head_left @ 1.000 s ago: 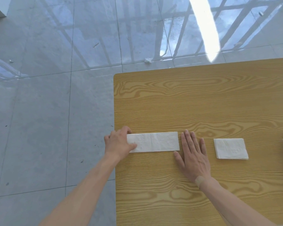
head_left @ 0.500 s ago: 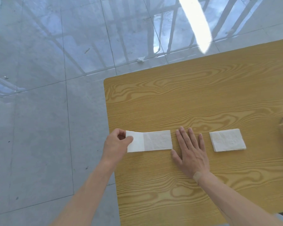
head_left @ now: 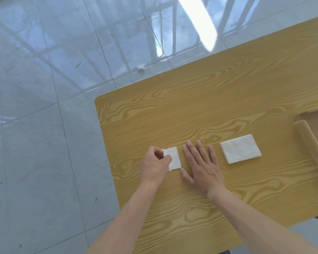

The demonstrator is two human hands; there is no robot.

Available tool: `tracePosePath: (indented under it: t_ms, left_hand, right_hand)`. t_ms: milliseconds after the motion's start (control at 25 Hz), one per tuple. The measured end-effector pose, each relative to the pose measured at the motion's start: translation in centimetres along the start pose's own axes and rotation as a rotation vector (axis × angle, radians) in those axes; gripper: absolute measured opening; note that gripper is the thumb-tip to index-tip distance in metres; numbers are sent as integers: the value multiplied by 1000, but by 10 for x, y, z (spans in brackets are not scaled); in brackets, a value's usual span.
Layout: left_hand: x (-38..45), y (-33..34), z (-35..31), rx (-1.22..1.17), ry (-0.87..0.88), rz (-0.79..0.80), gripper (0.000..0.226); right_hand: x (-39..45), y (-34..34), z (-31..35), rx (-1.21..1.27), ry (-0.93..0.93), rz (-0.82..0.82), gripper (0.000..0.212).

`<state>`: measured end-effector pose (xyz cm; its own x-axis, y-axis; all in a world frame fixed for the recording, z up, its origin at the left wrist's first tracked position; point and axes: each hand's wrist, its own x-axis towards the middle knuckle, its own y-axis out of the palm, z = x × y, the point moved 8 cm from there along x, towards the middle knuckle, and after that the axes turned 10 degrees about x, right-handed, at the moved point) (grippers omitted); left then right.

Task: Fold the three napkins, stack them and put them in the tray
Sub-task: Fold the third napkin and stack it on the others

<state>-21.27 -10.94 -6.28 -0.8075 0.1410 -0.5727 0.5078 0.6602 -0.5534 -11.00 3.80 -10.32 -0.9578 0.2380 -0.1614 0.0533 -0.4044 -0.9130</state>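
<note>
A white napkin (head_left: 173, 158) lies folded into a small square near the left end of the wooden table (head_left: 209, 110). My left hand (head_left: 155, 165) pinches the napkin's left edge between thumb and fingers and covers part of it. Just to the right of it, my right hand (head_left: 202, 166) rests flat on the table with fingers spread and holds nothing. A stack of folded white napkins (head_left: 240, 148) lies further right, apart from both hands. The wooden tray (head_left: 309, 138) shows only partly at the right edge of the view.
The table's left edge and front edge drop to a grey tiled floor. A small crumpled white scrap (head_left: 141, 67) lies on the floor beyond the table's far corner. Bare wood stretches behind the napkins.
My left hand has carried the napkin's left half over to the right, so the long strip is now a small square. My right hand stayed flat. The view shifted, showing more of the tray.
</note>
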Motion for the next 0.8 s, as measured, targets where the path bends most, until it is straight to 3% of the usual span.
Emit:
tracePosePath:
  t_ms: [400, 560, 720, 800]
  left_hand:
    - [5, 22, -6, 150, 59, 89, 22]
    - [0, 9, -3, 90, 172, 120, 10]
    - [-19, -27, 1, 603, 591, -234, 18]
    - [-26, -23, 16, 808, 706, -274, 38]
  right_hand:
    - [0, 1, 0, 15, -4, 5, 79]
    - [1, 1, 0, 19, 3, 15, 80]
    - [-1, -4, 0, 25, -13, -33, 83]
    - [-3, -7, 6, 34, -89, -48, 84]
